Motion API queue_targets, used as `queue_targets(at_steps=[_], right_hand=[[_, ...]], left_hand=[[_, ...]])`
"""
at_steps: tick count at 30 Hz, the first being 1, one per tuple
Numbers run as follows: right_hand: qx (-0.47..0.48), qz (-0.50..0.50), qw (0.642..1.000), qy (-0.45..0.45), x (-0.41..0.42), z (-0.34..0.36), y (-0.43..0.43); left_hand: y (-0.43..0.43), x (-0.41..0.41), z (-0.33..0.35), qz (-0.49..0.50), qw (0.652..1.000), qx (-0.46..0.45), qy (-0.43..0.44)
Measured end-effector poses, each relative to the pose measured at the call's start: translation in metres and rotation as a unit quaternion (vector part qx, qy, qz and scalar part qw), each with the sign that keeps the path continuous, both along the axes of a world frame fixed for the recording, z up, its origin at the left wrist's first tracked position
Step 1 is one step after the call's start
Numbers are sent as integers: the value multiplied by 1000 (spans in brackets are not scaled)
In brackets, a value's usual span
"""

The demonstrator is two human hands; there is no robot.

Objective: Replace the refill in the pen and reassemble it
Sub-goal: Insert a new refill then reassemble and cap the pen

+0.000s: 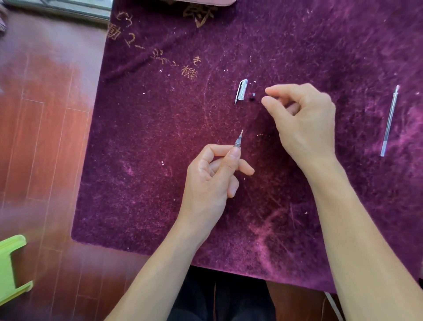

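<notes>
My left hand grips the pen body near mid-table, its pointed tip sticking up and away from me. My right hand hovers farther back, thumb and forefinger slightly apart, nothing visible between them. Just left of those fingertips lie the clear pen cap with its clip and two tiny dark parts on the purple cloth. A long thin clear refill lies apart at the far right of the cloth.
The purple cloth carries gold stitched characters at the back and small white specks. Reddish wood flooring shows to the left, with a green plastic stool at the lower left. A pale object edge is at the top.
</notes>
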State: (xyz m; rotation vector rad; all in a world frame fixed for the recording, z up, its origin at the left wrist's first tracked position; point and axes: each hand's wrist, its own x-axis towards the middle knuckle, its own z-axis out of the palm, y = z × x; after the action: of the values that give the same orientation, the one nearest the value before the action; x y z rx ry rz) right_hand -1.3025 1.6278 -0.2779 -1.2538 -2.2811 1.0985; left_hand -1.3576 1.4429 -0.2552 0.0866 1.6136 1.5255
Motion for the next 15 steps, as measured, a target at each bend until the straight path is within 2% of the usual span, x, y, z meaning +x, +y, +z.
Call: queue_targets(at_steps=[7,12,15], right_hand=[[21,68,997,-6,-16,-9,4],[13,63,998,-17,-17,-11,5],[-22,43,999,0,-14,-6,7]], left_hand=[[-3,4,-2,-2,1000,-10,-29],[-1,5,-3,-5,999,-16,-31],[0,5,-2,-3,999,-15,-28]])
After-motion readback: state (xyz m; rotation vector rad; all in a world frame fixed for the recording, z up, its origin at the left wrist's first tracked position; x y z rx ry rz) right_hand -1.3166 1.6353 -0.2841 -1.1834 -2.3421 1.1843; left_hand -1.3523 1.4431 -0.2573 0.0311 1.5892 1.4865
